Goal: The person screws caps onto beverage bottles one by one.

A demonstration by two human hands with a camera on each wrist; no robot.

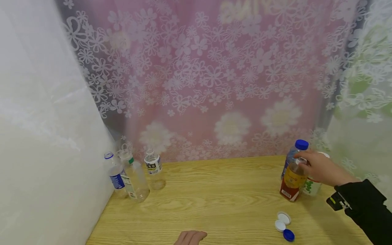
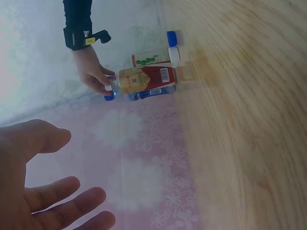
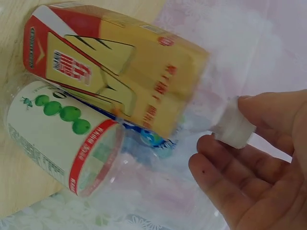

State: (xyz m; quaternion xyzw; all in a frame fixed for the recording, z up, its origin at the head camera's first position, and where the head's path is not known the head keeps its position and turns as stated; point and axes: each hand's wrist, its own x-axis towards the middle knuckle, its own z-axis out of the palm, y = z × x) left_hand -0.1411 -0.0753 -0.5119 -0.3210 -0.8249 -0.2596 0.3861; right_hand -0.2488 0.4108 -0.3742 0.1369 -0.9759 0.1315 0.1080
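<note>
At the right of the head view, my right hand (image 1: 320, 167) pinches the white cap (image 3: 236, 128) of a clear plastic bottle with a yellow and red label (image 1: 293, 182). The bottle stands upright on the table. Close behind it is a bottle with a blue cap (image 1: 301, 144). Beside it, partly covered by the hand, stands a bottle with a white label and green fruits (image 3: 53, 129). My left hand (image 2: 17, 177) holds nothing, its fingers spread and loosely bent; in the head view only its fingers show at the bottom edge.
Two white caps (image 1: 284, 217) and a blue cap (image 1: 289, 235) lie on the wooden table (image 1: 214, 197), nearer than the bottles. Three uncapped bottles (image 1: 136, 183) stand at the far left. A flowered pink curtain (image 1: 196, 85) closes off the back, with white sheeting (image 1: 46, 136) at the left.
</note>
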